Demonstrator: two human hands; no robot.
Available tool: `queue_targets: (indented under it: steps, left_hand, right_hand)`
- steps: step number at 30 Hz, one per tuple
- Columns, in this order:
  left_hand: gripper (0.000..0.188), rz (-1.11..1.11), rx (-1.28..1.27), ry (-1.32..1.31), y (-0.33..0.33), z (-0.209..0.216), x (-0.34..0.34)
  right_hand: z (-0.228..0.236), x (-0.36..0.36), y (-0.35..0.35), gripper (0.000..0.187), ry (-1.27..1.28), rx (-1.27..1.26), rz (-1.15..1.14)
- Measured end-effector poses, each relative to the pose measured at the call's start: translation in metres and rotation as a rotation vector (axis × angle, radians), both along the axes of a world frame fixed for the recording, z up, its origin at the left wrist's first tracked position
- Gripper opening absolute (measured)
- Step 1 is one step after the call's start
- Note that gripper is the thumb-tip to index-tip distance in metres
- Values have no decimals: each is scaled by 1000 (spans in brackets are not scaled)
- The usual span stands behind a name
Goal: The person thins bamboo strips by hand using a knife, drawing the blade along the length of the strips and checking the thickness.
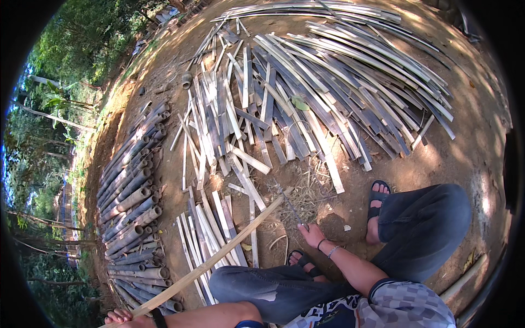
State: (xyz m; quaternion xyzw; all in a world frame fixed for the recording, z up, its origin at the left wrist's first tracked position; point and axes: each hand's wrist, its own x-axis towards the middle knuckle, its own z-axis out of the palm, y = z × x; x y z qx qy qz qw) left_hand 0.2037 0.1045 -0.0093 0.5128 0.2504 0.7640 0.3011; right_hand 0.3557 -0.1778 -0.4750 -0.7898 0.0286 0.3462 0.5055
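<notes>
A long pale bamboo strip slants from the lower left up to the middle, passing over my thigh. My left hand is closed around its near end at the bottom left. Further right, my right hand grips a knife, whose narrow dark blade points up and left. The blade lies close to the strip's far end; whether they touch, I cannot tell. Beneath and beyond the blade, thin shavings are scattered on the dirt.
A large pile of split bamboo slats spreads over the ground ahead. More pale slats lie left of my legs. Round bamboo poles are stacked at the left, with trees beyond. My sandaled foot rests on the ground at right.
</notes>
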Motion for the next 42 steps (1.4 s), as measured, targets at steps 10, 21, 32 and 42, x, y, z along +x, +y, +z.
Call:
queue_targets:
  steps: [10,21,32,42]
  left_hand:
    - [53,-50,9,-32,15,0,-6]
    - [53,-2,52,4,-2,3,-9]
    - [51,-122,32,-59,-10,4,-5]
    - [43,-216,71,-92,-36,3,6]
  right_hand:
    - [-17,4,2,61,203,-12,-119]
    - [-3,1,0,60,119,-26,-23]
    - [2,6,-11,56,-113,-269,75]
    - [361,12,-110,44,-54,1536,1024]
